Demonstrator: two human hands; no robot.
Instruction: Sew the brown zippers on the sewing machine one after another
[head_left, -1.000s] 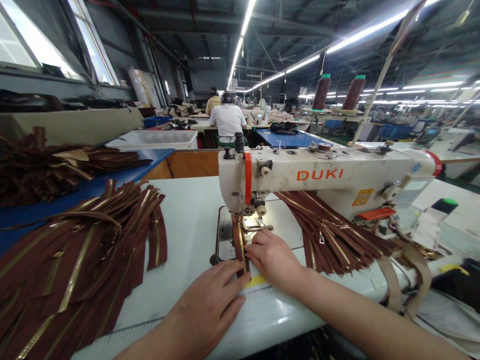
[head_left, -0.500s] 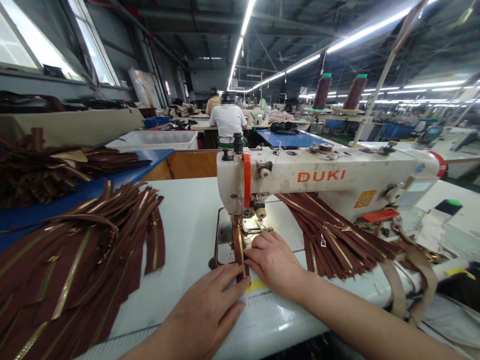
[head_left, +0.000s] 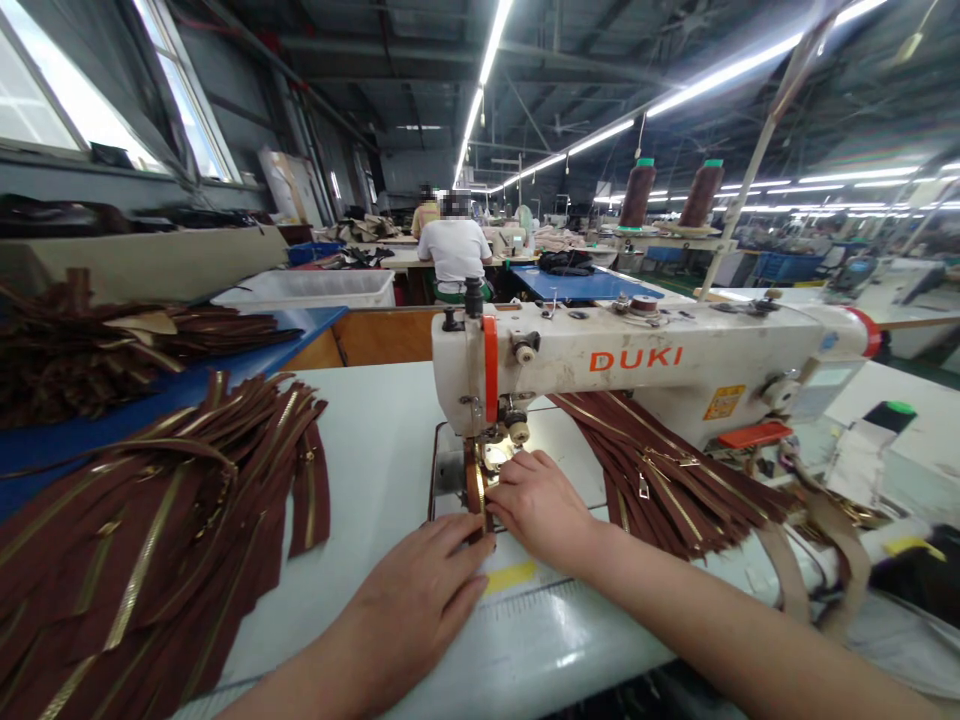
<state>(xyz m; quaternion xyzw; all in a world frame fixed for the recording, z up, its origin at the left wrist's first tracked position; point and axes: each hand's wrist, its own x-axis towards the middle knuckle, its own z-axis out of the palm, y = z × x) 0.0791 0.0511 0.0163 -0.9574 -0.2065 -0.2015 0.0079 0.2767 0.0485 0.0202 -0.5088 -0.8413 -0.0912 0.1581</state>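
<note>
A brown zipper (head_left: 481, 492) with gold teeth lies lengthwise under the needle area of the white DUKI sewing machine (head_left: 555, 350). My left hand (head_left: 409, 600) has its fingertips closed on the zipper's near end, thumb tucked low. Bent fingers of my right hand (head_left: 538, 508) pinch the strip's right edge, close in front of the presser foot. The machine's lamp lights the plate there. My fingers hide part of the zipper, and the needle tip cannot be made out.
Loose brown zippers (head_left: 157, 540) are heaped at the left. Another bundle of zippers (head_left: 675, 480) lies under the machine arm at right. Yellow tape (head_left: 511, 577) and a printed ruler mark the table's front. Two thread cones (head_left: 637, 195) stand behind; a person in white (head_left: 455, 250) sits farther back.
Both hands have moved slightly forward, toward the needle, along with the zipper. Less of the zipper shows on the near side, and more of the yellow tape is uncovered.
</note>
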